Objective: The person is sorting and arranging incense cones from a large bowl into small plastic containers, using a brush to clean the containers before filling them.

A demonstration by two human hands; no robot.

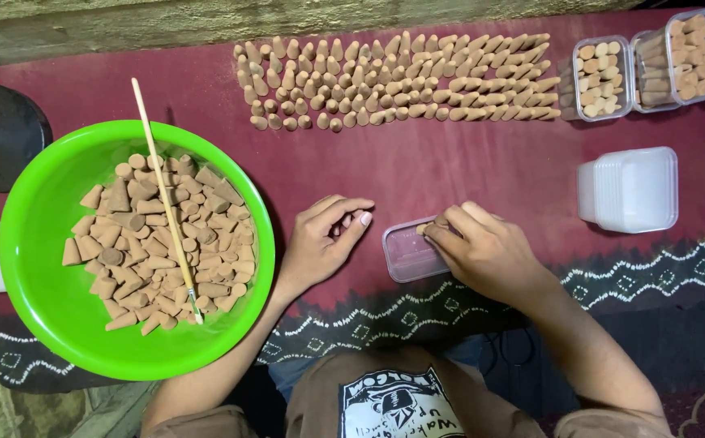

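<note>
A small clear plastic box (411, 253) lies on the dark red cloth (450, 170) just in front of the person, between the 2 hands; to its right sits a stack of empty clear boxes (630, 189), squarish with rounded corners; at the far right edge stand filled boxes (651, 66), packed with brown cones; across the top of the cloth runs a long bed of loose cones in rows (401, 81); on the left a bright green bowl (36, 243) holds a heap of cones (158, 243), with a thin brush (166, 199) laid across it. The right hand (490, 251) rests over the small box's right end, fingers pinched narrow on a cone (425, 228) at its rim; the left hand (324, 239) lies palm-down just beside the box, fingers loosely curled, thumb near the forefinger, holding nothing I can see.
</note>
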